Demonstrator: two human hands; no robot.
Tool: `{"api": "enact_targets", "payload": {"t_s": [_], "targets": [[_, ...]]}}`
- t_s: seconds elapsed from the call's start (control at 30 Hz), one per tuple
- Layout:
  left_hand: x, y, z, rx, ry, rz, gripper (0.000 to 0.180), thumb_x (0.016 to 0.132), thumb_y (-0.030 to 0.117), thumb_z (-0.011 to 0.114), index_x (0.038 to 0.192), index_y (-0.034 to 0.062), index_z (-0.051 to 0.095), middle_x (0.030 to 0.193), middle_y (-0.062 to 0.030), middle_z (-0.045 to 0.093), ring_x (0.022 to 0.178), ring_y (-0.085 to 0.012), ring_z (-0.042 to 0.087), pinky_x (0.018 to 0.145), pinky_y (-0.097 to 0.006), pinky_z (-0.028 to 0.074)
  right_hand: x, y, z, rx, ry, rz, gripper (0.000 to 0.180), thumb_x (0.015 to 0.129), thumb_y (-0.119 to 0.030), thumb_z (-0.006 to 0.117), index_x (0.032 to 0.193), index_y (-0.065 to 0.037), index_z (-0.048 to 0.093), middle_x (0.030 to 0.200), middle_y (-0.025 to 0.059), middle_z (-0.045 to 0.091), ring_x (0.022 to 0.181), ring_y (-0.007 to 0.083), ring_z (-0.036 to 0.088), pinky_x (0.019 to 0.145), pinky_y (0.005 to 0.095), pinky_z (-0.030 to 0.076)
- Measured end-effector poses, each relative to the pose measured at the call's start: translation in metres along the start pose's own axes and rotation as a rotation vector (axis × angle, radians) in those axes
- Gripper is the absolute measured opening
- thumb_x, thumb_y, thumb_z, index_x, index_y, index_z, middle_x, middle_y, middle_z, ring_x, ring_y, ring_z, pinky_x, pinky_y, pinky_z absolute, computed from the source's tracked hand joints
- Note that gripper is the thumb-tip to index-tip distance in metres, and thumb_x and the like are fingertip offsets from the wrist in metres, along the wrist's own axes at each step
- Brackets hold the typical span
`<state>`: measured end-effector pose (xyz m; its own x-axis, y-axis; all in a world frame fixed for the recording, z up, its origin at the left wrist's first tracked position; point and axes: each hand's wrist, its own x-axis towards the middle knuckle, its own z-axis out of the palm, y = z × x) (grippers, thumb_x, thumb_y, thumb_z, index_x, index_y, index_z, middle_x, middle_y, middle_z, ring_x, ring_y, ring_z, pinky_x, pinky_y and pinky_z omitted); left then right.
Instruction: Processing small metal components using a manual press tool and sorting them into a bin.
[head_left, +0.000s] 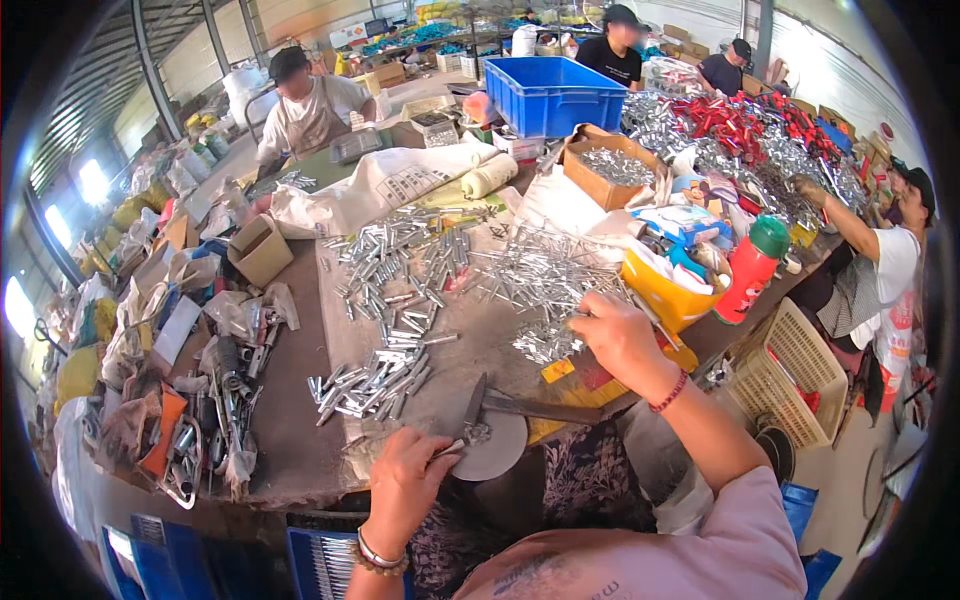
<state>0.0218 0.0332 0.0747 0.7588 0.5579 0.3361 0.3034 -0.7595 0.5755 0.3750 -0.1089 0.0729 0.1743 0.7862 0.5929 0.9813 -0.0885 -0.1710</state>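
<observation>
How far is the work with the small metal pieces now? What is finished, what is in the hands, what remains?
Looks done: a row of short metal tubes lies grouped near the left hand. In hand: the left hand holds a small piece at the round metal block, beside the hammer; the right hand picks from thin pins. Left: many loose tubes and pins spread farther back.

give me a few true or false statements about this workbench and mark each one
1. The right hand reaches into a pile of thin metal pins. True.
2. The left hand rests by a round metal disc. True.
3. The plastic crate at the far end is red. False, it is blue.
4. The red bottle has a green cap. True.
5. The beaded bracelets are on the right wrist. False, they are on the left wrist; the right wears a red cord.
</observation>
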Motion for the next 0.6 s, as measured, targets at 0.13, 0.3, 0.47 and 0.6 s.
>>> {"api": "enact_targets", "payload": {"t_s": [0.13,0.3,0.47,0.6], "targets": [[-0.006,-0.002,0.008,0.002,0.046,-0.024,0.016,0.088,0.01,0.088,0.102,0.0051,0.082,0.093,-0.0122,0.069,0.092,-0.0355,0.069,0.079,-0.045,0.055,-0.002,-0.025,-0.01,0.265,0.152,0.197,0.014,0.092,0.0,0.078,0.104,-0.006,0.081,0.095,0.0113,0.072,0.082,0.025,0.074,0.072,0.0366,0.059],[-0.01,-0.005,0.016,-0.036,0.128,-0.016,0.012,0.089,0.009,0.087,0.099,0.0045,0.082,0.091,-0.0128,0.068,0.089,-0.0359,0.069,0.077,-0.045,0.054,-0.014,-0.107,-0.003,0.957,-0.068,0.42,0.012,0.097,0.005,0.08,0.108,0.002,0.077,0.096,0.0039,0.073,0.087,0.0096,0.07,0.072,0.0264,0.056],[-0.01,-0.003,0.011,-0.016,0.076,-0.032,0.014,0.089,0.008,0.088,0.101,0.004,0.082,0.092,-0.0125,0.069,0.089,-0.0355,0.069,0.077,-0.044,0.055,-0.03,-0.135,0.017,0.721,-0.123,0.173,0.02,0.085,0.007,0.081,0.103,-0.001,0.076,0.097,0.0124,0.071,0.087,0.03,0.074,0.073,0.0378,0.058],[-0.013,-0.007,0.014,-0.093,0.109,-0.05,0.018,0.088,0.006,0.088,0.105,0.0042,0.083,0.095,-0.0109,0.071,0.091,-0.0331,0.071,0.078,-0.043,0.056,-0.03,-0.132,0.021,0.482,-0.155,0.038,0.016,0.086,0.0,0.079,0.099,-0.008,0.077,0.092,0.009,0.067,0.087,0.0326,0.073,0.073,0.0425,0.06]]}}
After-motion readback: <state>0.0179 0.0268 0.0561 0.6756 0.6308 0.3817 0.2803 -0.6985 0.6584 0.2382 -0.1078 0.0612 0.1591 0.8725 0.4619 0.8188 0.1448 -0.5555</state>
